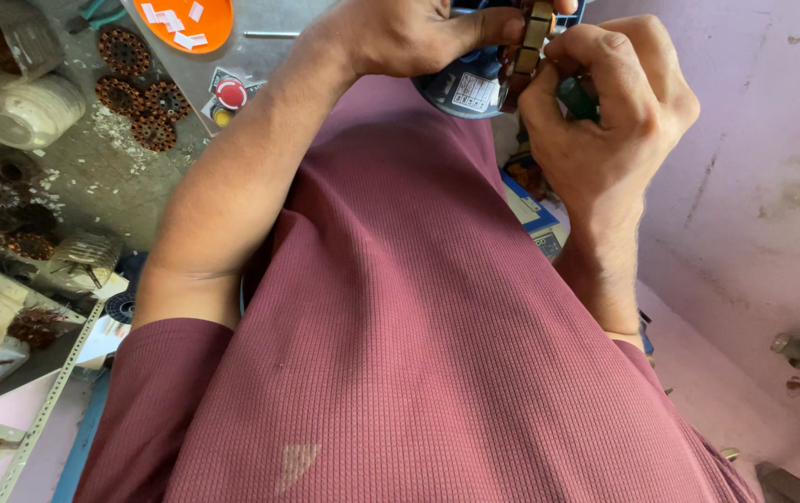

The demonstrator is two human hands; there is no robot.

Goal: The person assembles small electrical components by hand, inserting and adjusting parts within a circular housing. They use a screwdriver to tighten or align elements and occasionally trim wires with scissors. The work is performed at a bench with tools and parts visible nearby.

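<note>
your left hand (409,37) sits at twelve o'clock in the view, closed with thumb and fingers pinching the small wound metal part (530,42), a stacked core with brownish windings that lies between both hands at about one o'clock. your right hand (605,112) is curled shut around a dark green tool handle (577,98), its working end hidden behind the part, so i cannot tell exactly where the tip touches. directly behind the part, toward twelve o'clock, is a blue machine housing with a white label (474,91). judgement: the work in hand is fine tool work on the part, and it would be done best by keeping the left pinch firm on the core body and off the windings, bracing both wrists near the housing, and guiding the tool in short, controlled strokes so it does not slip toward your left thumb. at ten o'clock on the grey bench (92,177) lie several round copper-wound rotors (143,98), a red push button (230,93) and an orange disc (185,23), well apart from your hands. your maroon shirt (400,354) fills the lower view and hides anything beneath.
</note>
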